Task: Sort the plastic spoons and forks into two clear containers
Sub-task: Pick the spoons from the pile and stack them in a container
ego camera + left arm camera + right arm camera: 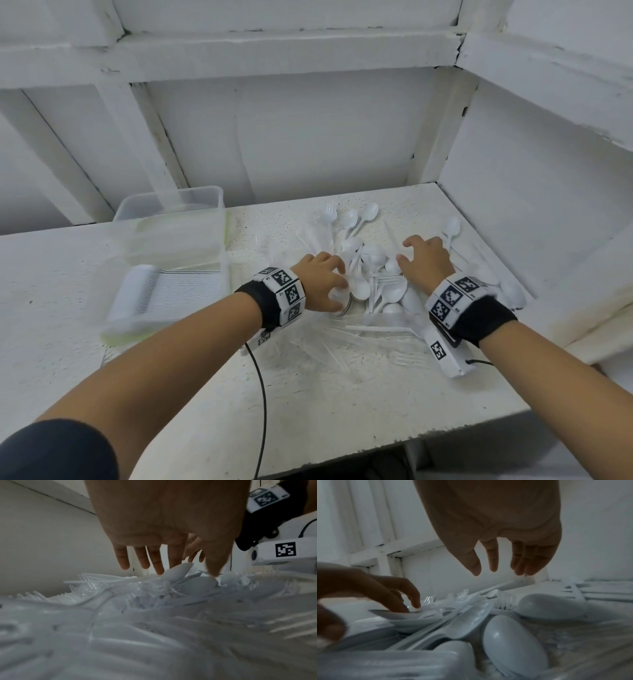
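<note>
White plastic spoons [376, 274] and clear forks [310, 240] lie mixed in a pile on the white table [308, 394]. My left hand [339, 287] reaches down into the pile's left side, its fingertips [414, 604] touching a spoon bowl [412, 615], thumb spread apart. The left wrist view shows these fingers [159, 569] pointing straight down beside a spoon [178, 572]. My right hand [406, 251] hovers over the pile's right side, fingers [494, 566] spread and holding nothing. The near clear container [225, 274] holds a neat row of white spoons [164, 298]. The far clear container [168, 192] looks empty.
Both containers stand at the table's left, one behind the other. White walls and beams close in the back and right. The table's front edge is near me, and a black cable [263, 394] hangs from my left wrist across it.
</note>
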`<state>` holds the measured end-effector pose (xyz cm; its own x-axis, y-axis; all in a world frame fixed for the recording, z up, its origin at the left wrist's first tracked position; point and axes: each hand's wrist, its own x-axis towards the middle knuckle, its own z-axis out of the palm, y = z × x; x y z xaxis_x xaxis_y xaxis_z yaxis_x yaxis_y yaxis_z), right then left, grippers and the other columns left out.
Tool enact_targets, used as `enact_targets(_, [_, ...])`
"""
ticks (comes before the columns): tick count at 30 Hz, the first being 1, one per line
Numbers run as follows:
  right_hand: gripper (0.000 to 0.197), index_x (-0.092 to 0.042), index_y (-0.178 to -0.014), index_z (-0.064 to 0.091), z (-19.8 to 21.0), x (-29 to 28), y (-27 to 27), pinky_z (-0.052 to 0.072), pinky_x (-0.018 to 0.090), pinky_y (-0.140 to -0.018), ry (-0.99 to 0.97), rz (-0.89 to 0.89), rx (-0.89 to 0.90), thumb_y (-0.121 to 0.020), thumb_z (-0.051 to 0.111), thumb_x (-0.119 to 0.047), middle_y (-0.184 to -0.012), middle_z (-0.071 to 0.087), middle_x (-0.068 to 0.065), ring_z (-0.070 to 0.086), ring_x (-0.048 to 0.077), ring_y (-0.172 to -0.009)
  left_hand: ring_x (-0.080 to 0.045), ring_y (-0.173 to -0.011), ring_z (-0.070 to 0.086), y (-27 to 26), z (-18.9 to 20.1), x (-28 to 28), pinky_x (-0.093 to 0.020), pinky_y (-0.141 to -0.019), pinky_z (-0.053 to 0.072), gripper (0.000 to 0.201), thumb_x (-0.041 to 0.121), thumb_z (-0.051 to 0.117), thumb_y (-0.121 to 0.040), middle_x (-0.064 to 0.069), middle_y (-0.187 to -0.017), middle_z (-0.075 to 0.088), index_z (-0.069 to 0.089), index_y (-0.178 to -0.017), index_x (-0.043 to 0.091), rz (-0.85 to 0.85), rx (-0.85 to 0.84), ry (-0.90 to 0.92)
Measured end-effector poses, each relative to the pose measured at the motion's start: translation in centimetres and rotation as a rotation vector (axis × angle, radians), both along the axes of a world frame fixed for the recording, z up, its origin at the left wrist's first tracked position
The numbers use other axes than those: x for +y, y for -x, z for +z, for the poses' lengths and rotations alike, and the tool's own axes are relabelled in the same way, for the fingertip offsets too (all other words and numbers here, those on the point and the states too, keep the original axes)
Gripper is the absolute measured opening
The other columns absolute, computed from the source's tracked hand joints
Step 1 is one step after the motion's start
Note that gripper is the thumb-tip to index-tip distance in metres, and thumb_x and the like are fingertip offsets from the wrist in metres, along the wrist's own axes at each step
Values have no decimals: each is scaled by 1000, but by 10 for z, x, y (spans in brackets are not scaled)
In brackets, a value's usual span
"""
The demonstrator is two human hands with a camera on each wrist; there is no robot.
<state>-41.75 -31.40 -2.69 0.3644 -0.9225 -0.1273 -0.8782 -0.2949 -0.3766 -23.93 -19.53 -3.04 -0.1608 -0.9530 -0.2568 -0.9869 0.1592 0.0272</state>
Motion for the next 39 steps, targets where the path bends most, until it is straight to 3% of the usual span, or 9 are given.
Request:
enact_targets(6, [28,-17,-116,62,-4,25,1,38,26,-92,-38,516,-53,-88,57,-16,-110,48,5,50,21,-108,-19,-120,43,-6,6,2,-31,-95,34,27,27,49,-95,1,-129,51,63,-116,17,-17,125,162])
enact_targets(13, [33,-21,-124,60,-18,40,-6,37,33,-88,234,779,257,-96,46,-29,-120,50,5,44,24,-110,-20,-82,55,-22,49,11,-33,-77,45,30,28,61,-89,-11,-87,60,59,-89,-1,456,898,551])
enact_targets(18, [31,-6,-83,71,-19,45,-7,49,38,-60,393,822,-85,-87,48,-27,-85,61,10,59,28,-74,-11,-88,65,-22,66,16,-30,-82,49,15,27,41,-99,5,-87,69,44,-86,20,663,1330,585])
enact_targets(20, [33,-5,-84,67,-15,48,-11,49,31,-66,395,784,-290,-87,43,-27,-84,59,9,56,22,-74,-15,-78,66,-20,66,16,-29,-77,50,15,31,36,-100,2,-78,65,40,-87,23,675,1370,595])
enact_targets(24, [13,-6,-98,46,12,53,-20,49,35,-75,206,386,-799,-99,37,-15,-91,56,17,57,26,-81,-11,-58,50,-14,50,9,-23,-58,41,13,33,47,-96,4,-72,48,41,-101,22,692,1213,533])
enact_targets(28, [10,-19,-95,30,39,51,-29,55,37,-63,88,92,-1102,-102,23,-19,-77,56,0,64,22,-68,-16,-76,52,0,30,-1,-22,-65,40,40,23,58,-90,-2,-86,55,46,-124,6,523,729,275])
enact_targets(32, [10,-19,-97,35,45,43,-23,45,38,-56,237,132,-881,-101,31,-28,-58,42,-4,44,9,-47,-20,-92,58,18,15,-10,-27,-70,41,37,40,59,-87,-5,-107,60,65,-105,8,250,259,-44])
enact_targets(36, [32,-6,-121,44,36,38,-11,44,27,-67,113,211,-621,-94,52,-21,-86,53,2,53,16,-76,-21,-101,56,27,6,-14,-28,-70,40,38,38,57,-88,0,-121,48,64,-110,9,181,137,-64])
enact_targets(39, [24,6,-113,53,25,35,-1,38,25,-74,159,255,-470,-93,43,-4,-99,55,18,55,31,-92,-20,-96,57,29,6,-13,-29,-70,41,34,35,53,-90,1,-120,51,63,-106,6,198,168,18])
